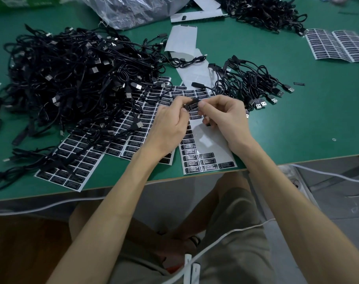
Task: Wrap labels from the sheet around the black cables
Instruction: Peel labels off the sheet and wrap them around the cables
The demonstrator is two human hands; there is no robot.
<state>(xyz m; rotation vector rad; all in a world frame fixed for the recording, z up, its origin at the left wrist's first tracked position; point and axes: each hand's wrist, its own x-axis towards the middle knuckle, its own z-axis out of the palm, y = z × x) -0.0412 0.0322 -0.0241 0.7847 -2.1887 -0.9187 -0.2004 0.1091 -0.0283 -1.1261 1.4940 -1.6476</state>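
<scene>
A black label (193, 105) with white print is held just above the surface (297, 130), near the middle of its front edge. Both hands grip it: the left hand (170, 124) pinches its left end between thumb and forefinger, and the right hand (225, 115) pinches its right end the same way. A dark bar runs along the label's upper edge; fingers hide most of it, so whether it is part of a cable cannot be told. The right hand's lower fingers curl around another small dark piece.

Directly beneath the hands lies a white label sheet (207, 158), mostly peeled bare, with a few rows of black labels left at the end touching the front edge. More sheets (76, 160), still full of labels, fan out to its left, partly under a big tangled heap of black cables (72, 78) that fills the left half of the surface. A smaller bundle of cables (252, 83) with plugs lies just behind the right hand. Bare backing strips (182, 39) sit behind the hands. Another heap of cables (262, 13) lies at the far edge, with a crumpled clear plastic bag (133, 11) to its left. A folded label sheet (338, 46) rests near the far right corner.

A white cord (215, 242) crosses the person's lap below the front edge
</scene>
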